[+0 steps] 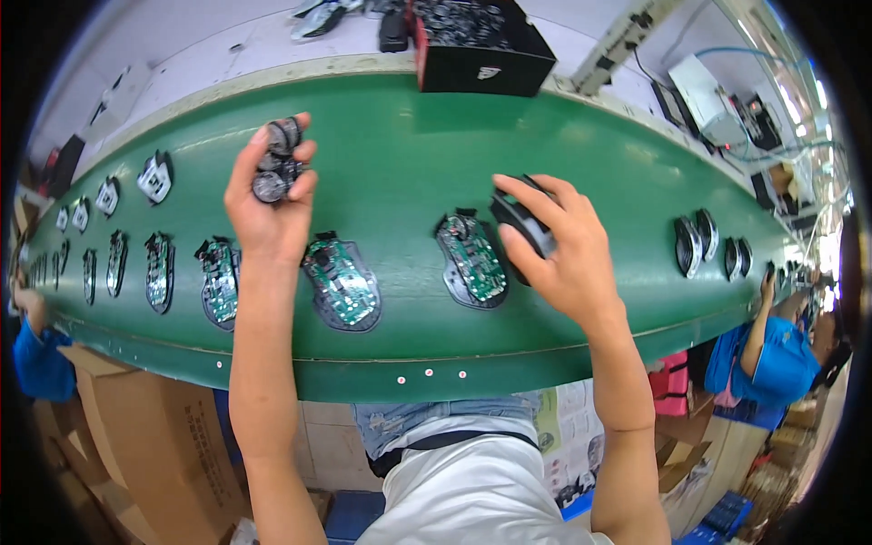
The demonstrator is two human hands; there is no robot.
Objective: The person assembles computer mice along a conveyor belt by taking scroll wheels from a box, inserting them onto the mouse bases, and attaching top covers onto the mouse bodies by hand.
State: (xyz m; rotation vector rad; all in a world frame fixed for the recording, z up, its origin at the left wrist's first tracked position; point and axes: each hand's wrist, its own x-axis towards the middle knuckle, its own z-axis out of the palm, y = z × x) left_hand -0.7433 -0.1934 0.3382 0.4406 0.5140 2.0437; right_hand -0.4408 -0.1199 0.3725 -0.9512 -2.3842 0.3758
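Note:
My left hand [271, 218] is raised over the green belt, its fingers curled round several small round dark wheels [271, 186], which look like mouse scroll wheels. My right hand [574, 245] grips a black computer mouse shell [520, 216] from above, thumb on the near side and fingers across the top. Just left of that shell lies an open mouse base [472, 261] with a green circuit board and a wheel at its far end. Another open mouse base [343, 283] sits between my hands. A third base [220, 282] is partly behind my left forearm.
More bases [158, 272] run leftward along the green belt [409, 173]. Silver-and-black shells [155, 177] lie at far left; others [688, 246] stand to the right. Beyond the belt is a black box [486, 73] of small dark parts. Co-workers in blue [772, 363] sit at both ends.

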